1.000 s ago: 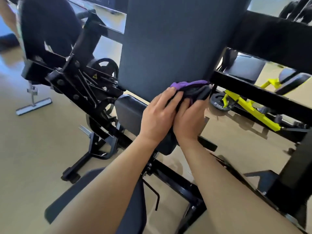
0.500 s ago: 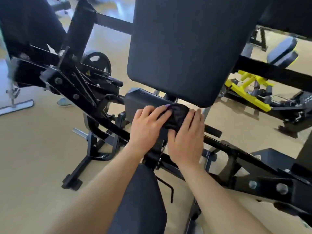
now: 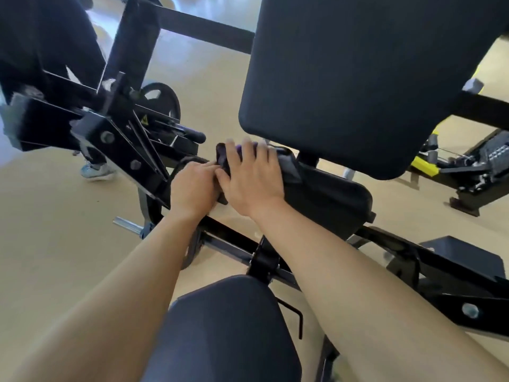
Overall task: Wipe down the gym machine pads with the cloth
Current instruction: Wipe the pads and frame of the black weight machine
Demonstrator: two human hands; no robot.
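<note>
A large black back pad (image 3: 358, 78) fills the upper right. Below it lies a small black pad (image 3: 327, 199) on the machine frame. A dark cloth with a purple edge (image 3: 224, 155) is pressed onto the left end of that small pad. My right hand (image 3: 253, 180) lies flat on the cloth with fingers spread. My left hand (image 3: 194, 191) grips the cloth's left edge beside it. A black seat pad (image 3: 228, 326) sits at the bottom centre between my forearms.
Black steel frame bars and brackets (image 3: 121, 133) stand to the left, with a weight plate (image 3: 162, 103) behind. Another person's legs and a blue shoe (image 3: 96, 170) are at far left. A yellow and black machine (image 3: 451, 164) stands at right on the tan floor.
Both hands brought the cloth down from the back pad's lower edge onto the small pad, then slid it to that pad's left end. The view has moved closer.
</note>
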